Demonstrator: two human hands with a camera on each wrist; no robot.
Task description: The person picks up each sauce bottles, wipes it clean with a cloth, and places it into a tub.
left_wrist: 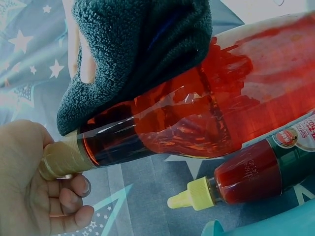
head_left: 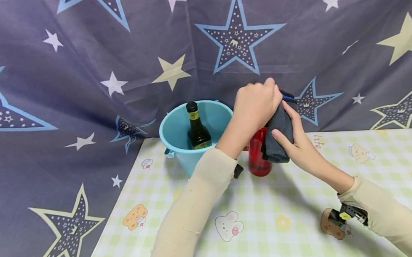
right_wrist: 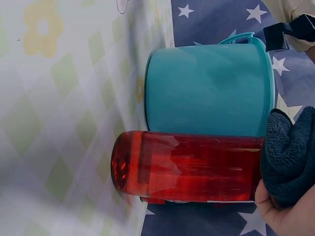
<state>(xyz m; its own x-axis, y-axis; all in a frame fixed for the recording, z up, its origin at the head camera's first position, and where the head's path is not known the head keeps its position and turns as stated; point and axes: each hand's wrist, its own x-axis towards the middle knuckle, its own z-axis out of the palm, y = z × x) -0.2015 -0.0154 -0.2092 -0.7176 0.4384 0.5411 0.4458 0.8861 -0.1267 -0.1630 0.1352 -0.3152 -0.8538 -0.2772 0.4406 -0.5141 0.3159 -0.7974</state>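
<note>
A tall glass bottle of red liquid (head_left: 258,158) stands upright at the table's back, just right of the light-blue bucket (head_left: 186,158). My left hand (head_left: 256,105) grips the bottle's gold-coloured top (left_wrist: 66,155), fingers curled round it. A dark, folded cloth (head_left: 280,135) lies against the bottle's neck and shoulder. My right hand (head_left: 301,145) holds that cloth between thumb and fingers; in the left wrist view part of the cloth hides its fingers. The cloth (right_wrist: 289,157) also covers the bottle's upper end in the right wrist view.
Inside the bucket stands a dark bottle (head_left: 198,131) with a black cap. A sauce bottle (left_wrist: 251,174) with a yellow nozzle is close behind the red one. A starry curtain (head_left: 135,47) hangs behind the checked tablecloth (head_left: 257,241).
</note>
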